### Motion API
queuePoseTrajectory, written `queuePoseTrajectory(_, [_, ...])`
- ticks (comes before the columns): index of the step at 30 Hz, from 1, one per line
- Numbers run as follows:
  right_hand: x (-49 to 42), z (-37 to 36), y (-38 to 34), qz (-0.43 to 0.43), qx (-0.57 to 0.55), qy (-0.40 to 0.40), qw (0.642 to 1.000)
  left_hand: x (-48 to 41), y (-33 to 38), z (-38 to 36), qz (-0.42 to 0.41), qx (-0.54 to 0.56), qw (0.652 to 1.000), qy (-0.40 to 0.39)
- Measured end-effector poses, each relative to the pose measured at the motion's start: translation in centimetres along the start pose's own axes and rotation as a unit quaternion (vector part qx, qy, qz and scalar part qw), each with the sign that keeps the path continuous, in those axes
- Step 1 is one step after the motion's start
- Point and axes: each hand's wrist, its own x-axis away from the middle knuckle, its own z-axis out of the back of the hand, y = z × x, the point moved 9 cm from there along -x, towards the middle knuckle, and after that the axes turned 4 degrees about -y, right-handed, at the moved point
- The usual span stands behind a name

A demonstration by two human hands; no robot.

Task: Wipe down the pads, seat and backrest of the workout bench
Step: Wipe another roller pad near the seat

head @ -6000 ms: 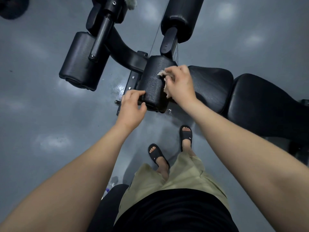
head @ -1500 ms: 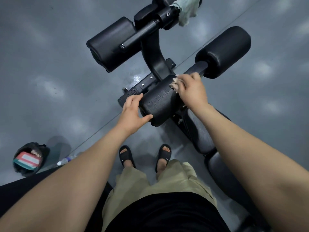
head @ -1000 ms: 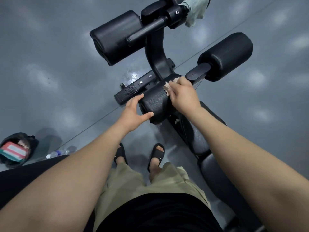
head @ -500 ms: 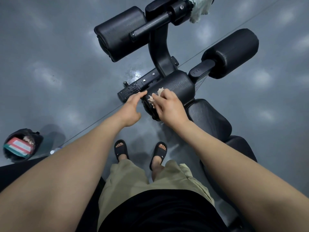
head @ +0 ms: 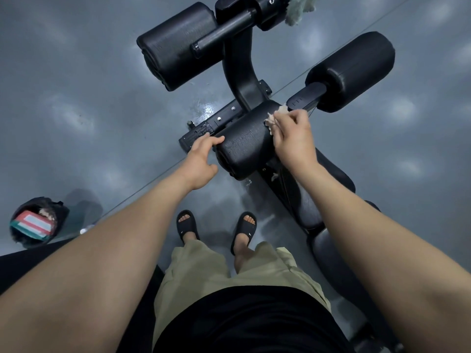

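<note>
Where we stand: at six o'clock of the workout bench (head: pixel 242 80), looking down its leg-roller end, with our sandals (head: pixel 188 224) on the grey floor (head: pixel 76 110).
Near pad (head: pixel 244 143): a black roller at the middle of our view, lying across the bench frame, with its round end facing seven o'clock.
Right hand (head: pixel 293 138): on the one o'clock end of the near pad; the fingers (head: pixel 285 121) are curled and grip a crumpled pale cloth (head: pixel 274 118) against the pad's top.
Left hand (head: pixel 201 159): at the nine o'clock end of the near pad; fingertips rest on the pad's upper rim, loosely bent, and the thumb hangs off the pad, holding nothing.
Far pad (head: pixel 175 47): at eleven o'clock, on the upper bar, well apart from our hands.
Side pad (head: pixel 351 70): at one o'clock, just beyond the right hand.
Seat (head: pixel 305 210): at four o'clock, partly hidden under our right forearm.
Backrest (head: pixel 328 253): at five o'clock, just past the seat.
Second rag (head: pixel 298 11): a pale green one hangs on the frame at twelve o'clock.
Bag (head: pixel 33 222): a dark one stands open on the floor at nine o'clock, something striped inside, with a small bottle (head: pixel 86 229) just beside it.
</note>
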Motion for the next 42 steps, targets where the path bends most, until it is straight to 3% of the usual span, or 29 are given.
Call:
queuePoseTrajectory(5, [1.9, -1.7, -1.4, 0.008, 0.014, 0.003, 1.000, 0.6, 0.9, -0.7, -0.010, 0.018, 1.000, 0.004])
queuePoseTrajectory(13, [4.1, -2.5, -4.1, 0.115, -0.002, -0.060, 0.992, 0.2, 0.8, -0.6, -0.022, 0.046, 0.998, 0.043])
queuePoseTrajectory(16, [1.2, 0.0, -0.7, 0.020, -0.003, 0.003, 1.000, 0.0, 0.8, -0.4, -0.026, 0.029, 0.998, 0.057])
queuePoseTrajectory(19, [-0.8, 0.5, 2.0, -0.047, 0.023, 0.013, 0.999, 0.1, 0.8, -0.5, -0.034, 0.010, 0.996, 0.078])
queuePoseTrajectory(27, [1.8, -3.1, -2.9, 0.053, 0.040, -0.048, 0.997, 0.8, 0.9, -1.5, -0.050, 0.015, 0.992, 0.119])
queuePoseTrajectory(32, [2.9, -3.4, -4.4, 0.151, 0.025, -0.131, 0.979, 1.3, 1.5, -1.6, -0.074, -0.006, 0.987, 0.144])
queuePoseTrajectory(34, [1.1, -1.9, -2.5, 0.109, 0.018, -0.093, 0.989, 1.5, 1.6, -1.5, -0.071, -0.023, 0.985, 0.153])
queuePoseTrajectory(37, [-1.5, 0.4, 1.6, -0.028, -0.015, -0.014, 0.999, 1.5, 1.1, -1.2, -0.040, -0.021, 0.986, 0.158])
queuePoseTrajectory(42, [-1.5, 0.0, 0.6, -0.014, 0.018, -0.001, 1.000, 0.9, 0.8, -1.2, -0.016, -0.036, 0.989, 0.141])
